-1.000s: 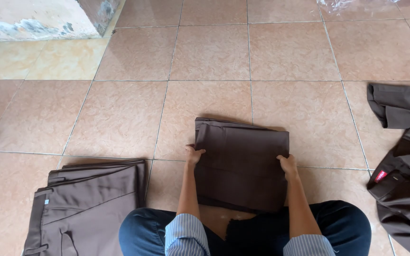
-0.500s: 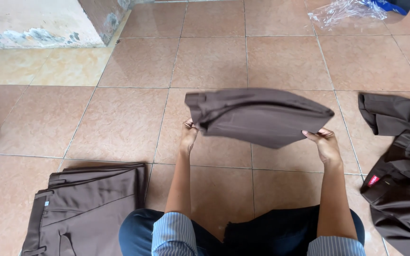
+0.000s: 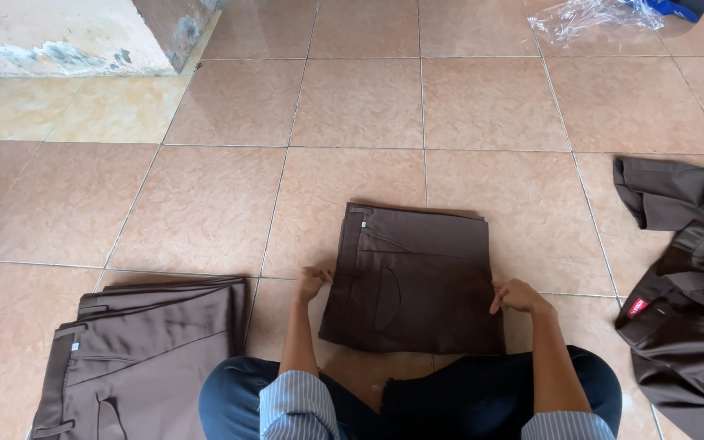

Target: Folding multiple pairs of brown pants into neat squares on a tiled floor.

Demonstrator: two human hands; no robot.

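A folded pair of dark brown trousers [image 3: 414, 281] lies flat on the tiled floor in front of my knees, pocket side up. My left hand [image 3: 313, 282] pinches its left edge near the waistband. My right hand [image 3: 517, 295] grips its right edge. Both hands rest at floor level on either side of the folded garment.
A stack of folded lighter brown trousers [image 3: 144, 358] lies at the lower left. A heap of unfolded dark brown garments [image 3: 686, 293] with a red tag sits at the right. Crumpled clear plastic [image 3: 588, 15] lies at the top right. A concrete step [image 3: 67, 37] is top left.
The folded trousers were lifted off the floor, turned over in the air, and now lie flat again with the pocket side up. Both hands still hold its edges.
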